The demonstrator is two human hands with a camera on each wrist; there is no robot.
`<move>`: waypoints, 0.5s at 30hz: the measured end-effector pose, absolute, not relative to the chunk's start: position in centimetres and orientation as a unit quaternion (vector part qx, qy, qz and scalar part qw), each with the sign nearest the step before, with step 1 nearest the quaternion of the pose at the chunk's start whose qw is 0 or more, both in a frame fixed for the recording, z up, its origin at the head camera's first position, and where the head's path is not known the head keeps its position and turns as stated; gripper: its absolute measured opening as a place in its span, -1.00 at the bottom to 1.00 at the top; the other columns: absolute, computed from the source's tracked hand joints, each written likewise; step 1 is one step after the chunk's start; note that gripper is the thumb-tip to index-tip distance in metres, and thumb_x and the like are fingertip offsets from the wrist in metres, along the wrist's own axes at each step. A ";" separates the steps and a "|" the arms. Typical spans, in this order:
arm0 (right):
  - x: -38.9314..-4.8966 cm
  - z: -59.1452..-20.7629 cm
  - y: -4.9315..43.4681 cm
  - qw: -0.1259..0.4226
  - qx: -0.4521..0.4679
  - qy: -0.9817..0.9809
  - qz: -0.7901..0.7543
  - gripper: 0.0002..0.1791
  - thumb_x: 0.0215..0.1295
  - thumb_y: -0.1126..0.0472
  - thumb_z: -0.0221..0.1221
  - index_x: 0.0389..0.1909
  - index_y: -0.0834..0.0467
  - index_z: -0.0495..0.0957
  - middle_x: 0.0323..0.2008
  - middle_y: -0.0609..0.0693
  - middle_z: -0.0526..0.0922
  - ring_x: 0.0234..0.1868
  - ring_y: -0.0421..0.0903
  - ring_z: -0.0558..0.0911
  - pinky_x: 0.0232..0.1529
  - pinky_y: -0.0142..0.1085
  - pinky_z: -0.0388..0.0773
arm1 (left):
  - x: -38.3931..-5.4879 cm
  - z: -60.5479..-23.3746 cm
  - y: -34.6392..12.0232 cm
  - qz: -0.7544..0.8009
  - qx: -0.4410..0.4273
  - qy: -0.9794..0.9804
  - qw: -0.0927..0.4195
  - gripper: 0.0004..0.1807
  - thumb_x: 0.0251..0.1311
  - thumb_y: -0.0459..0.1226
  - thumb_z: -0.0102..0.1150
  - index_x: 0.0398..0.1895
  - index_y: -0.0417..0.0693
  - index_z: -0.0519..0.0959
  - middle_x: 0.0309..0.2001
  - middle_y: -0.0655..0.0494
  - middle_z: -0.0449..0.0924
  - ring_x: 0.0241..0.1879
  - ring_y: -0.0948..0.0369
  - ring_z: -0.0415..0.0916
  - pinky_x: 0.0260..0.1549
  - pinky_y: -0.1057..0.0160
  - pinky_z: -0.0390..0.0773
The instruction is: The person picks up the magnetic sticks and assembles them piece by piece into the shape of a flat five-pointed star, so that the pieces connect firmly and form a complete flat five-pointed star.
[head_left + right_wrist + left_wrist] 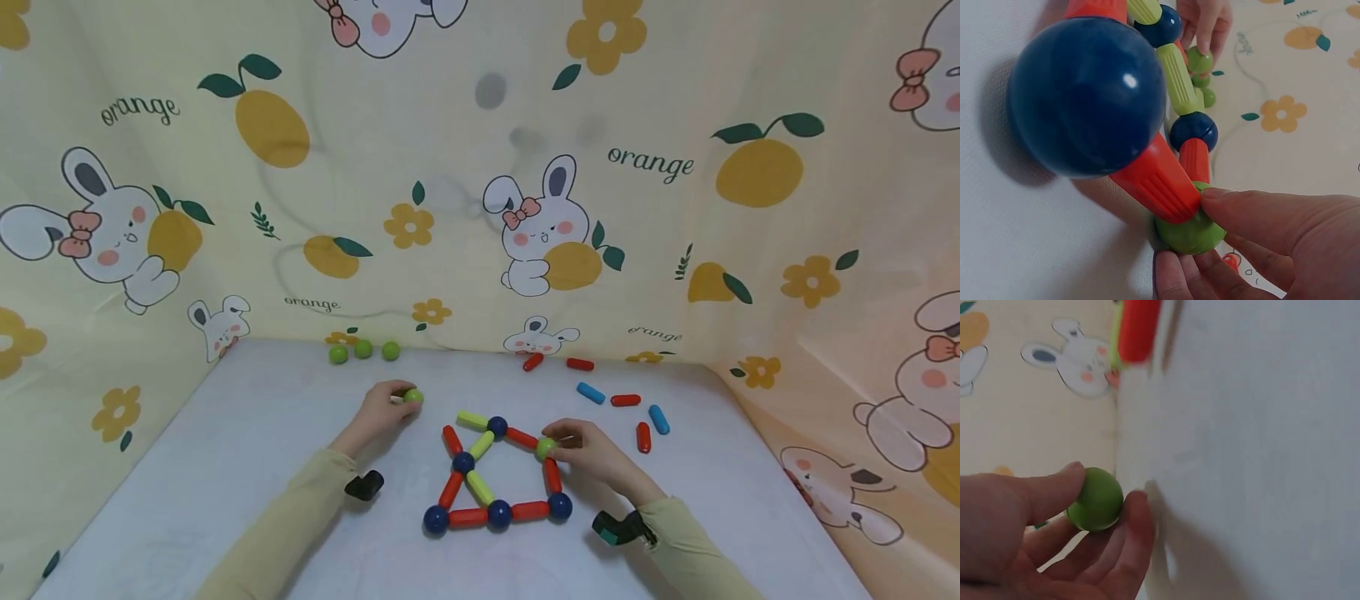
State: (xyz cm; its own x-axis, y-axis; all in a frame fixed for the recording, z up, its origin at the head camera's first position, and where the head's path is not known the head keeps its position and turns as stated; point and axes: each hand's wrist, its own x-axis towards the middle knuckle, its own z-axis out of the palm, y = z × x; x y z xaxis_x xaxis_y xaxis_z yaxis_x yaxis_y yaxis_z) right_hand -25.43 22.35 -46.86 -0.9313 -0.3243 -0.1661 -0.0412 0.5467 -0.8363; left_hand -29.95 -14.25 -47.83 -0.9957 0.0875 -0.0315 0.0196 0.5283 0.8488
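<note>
A: How does each grip stand?

B: The right hand (596, 450) has thumb and fingers closed on a green ball (546, 449) at the right corner of the rod frame (480, 487), where the far red rod (521, 437) and the near red rod (552, 476) come to it. The left hand (381, 408) pinches a second green ball (413, 397), left of the frame and apart from it. Neither grip is wider than its ball.

A: And doing that corner well?

B: I'd steady the ball near the surface (187, 467) and press each rod straight in. A sideways tug could probably part another joint, say at the near-right blue ball (559, 507). The left grip is best kept light, at the fingertips, so much of that ball is free to meet a rod.

A: What's hard to make out?

B: In the right wrist view, thumb and near rod crowd the far rod's joint; I can't tell if it sits flush. The left wrist view is soft, the frame cut off at its top edge. Whether the left ball touches the surface, I can't say.
</note>
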 end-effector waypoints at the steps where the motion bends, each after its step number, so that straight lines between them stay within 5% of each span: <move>1: -25.5 -46.9 22.4 0.154 -0.104 0.866 -0.465 -0.61 0.25 0.18 0.26 0.08 0.20 0.53 -0.03 0.01 0.59 0.00 0.01 0.53 0.04 -0.09 0.51 | -29.8 -47.8 -13.8 0.500 0.030 0.864 0.047 -0.60 0.22 -0.33 0.23 0.11 -0.30 0.50 -0.04 -0.10 0.55 -0.18 0.10 0.52 -0.23 0.20 0.59; 8: -25.5 -47.0 22.5 0.153 -0.104 0.865 -0.466 -0.60 0.24 0.17 0.27 0.07 0.20 0.53 -0.04 0.01 0.59 -0.02 0.00 0.54 0.03 -0.09 0.52 | -29.0 -47.6 -11.8 0.602 0.017 0.785 0.145 -0.59 0.29 -0.35 0.13 0.16 -0.36 0.42 -0.17 -0.13 0.57 -0.30 0.12 0.62 -0.30 0.20 0.65; 15: -25.6 -47.1 22.5 0.152 -0.106 0.866 -0.465 -0.61 0.25 0.17 0.27 0.08 0.20 0.53 -0.05 0.00 0.59 -0.03 -0.01 0.54 0.03 -0.10 0.52 | -28.7 -47.8 -11.0 0.626 0.026 0.756 0.189 -0.60 0.35 -0.29 0.07 0.17 -0.36 0.41 -0.13 -0.14 0.57 -0.25 0.10 0.62 -0.25 0.16 0.64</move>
